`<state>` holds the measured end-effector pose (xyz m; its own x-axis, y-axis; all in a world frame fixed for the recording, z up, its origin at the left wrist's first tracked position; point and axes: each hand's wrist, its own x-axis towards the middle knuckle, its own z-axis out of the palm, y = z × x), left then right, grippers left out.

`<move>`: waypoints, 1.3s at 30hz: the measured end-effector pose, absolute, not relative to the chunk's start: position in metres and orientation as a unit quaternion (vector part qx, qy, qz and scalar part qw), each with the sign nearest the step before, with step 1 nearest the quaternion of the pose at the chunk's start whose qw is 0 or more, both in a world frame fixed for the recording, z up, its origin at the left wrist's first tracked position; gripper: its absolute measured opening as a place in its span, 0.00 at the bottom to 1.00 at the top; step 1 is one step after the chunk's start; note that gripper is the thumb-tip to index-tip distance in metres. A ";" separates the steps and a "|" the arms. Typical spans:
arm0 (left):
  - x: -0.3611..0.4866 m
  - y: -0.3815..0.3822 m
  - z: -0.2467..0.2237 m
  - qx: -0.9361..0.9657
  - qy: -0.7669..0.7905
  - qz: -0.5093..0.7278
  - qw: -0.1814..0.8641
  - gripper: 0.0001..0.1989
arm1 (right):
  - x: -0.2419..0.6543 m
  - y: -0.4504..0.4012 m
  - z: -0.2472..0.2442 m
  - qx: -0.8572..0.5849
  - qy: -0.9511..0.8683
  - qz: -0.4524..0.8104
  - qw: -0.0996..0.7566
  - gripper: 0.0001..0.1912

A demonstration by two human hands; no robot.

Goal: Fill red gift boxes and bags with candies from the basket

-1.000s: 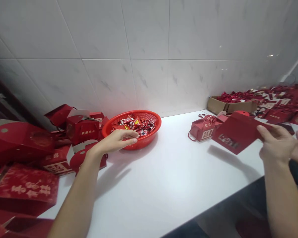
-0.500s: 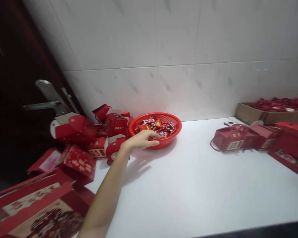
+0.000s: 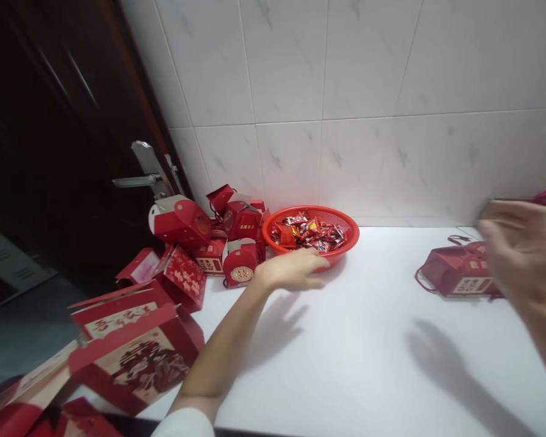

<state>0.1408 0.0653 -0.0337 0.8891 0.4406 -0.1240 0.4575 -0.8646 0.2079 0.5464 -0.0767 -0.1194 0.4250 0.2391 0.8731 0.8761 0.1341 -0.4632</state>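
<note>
My left hand hovers above the white table at the near rim of a red plastic basket. Its fingers are stretched and spread, with nothing in them. Red-wrapped candies fill the basket. On the right, my right hand is raised and smeared by motion, so I cannot make out whether its fingers hold anything. It covers part of a red gift box with a cord handle that lies on the table.
Several red gift boxes are heaped left of the basket. Larger red boxes stand nearer me along the left edge. A tiled wall closes off the back, and a dark door with a metal handle stands at left.
The view has swung left and shows more of the left boxes. My right hand has come into view. My left hand has pulled slightly away from the basket, fingers more spread.
</note>
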 end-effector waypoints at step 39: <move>0.107 0.039 -0.002 0.925 0.314 0.066 0.205 0.22 | 0.261 -0.038 -0.119 -0.480 -0.732 -0.198 0.440 0.13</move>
<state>0.1067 0.0386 -0.0020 0.7943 0.6075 -0.0071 0.5534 -0.7187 0.4209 0.2614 -0.0384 -0.1188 -0.1511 0.5288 0.8352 0.8781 0.4599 -0.1323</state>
